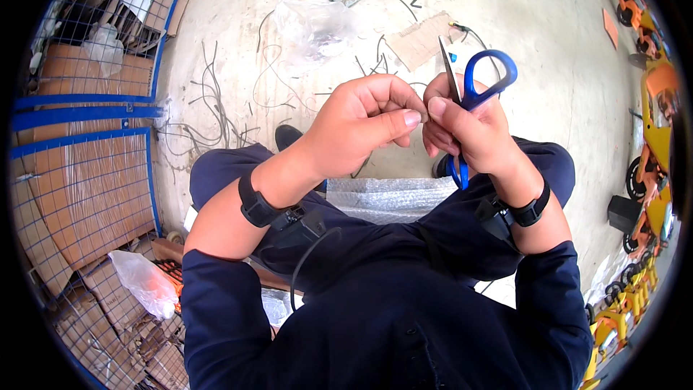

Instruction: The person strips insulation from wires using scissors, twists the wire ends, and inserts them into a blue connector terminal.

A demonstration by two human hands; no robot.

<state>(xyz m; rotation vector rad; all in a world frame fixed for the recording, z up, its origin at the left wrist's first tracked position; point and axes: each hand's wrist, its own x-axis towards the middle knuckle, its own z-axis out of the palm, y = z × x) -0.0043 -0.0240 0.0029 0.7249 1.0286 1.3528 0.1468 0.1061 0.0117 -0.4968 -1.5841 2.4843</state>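
In front of my lap my two hands meet, fingertips close together. My left hand (pixel 361 123) is closed, thumb and forefinger pinched at the tips; whatever they hold is too small to make out. My right hand (pixel 473 126) grips blue-handled scissors (pixel 473 96) against the palm. Their blades point up and away from me, slightly parted, and one handle loop sticks out below the fingers. The right thumb and forefinger also press together beside the left fingertips. Black straps with small devices circle both wrists.
Cut dark wires (pixel 214 97) lie scattered on the floor, with clear plastic (pixel 310 25) and a cardboard piece (pixel 419 42) beyond my hands. Bubble wrap (pixel 397 198) lies between my legs. A blue mesh cage (pixel 86 105) holding cardboard stands left; yellow-orange wheeled frames (pixel 657 137) line the right.
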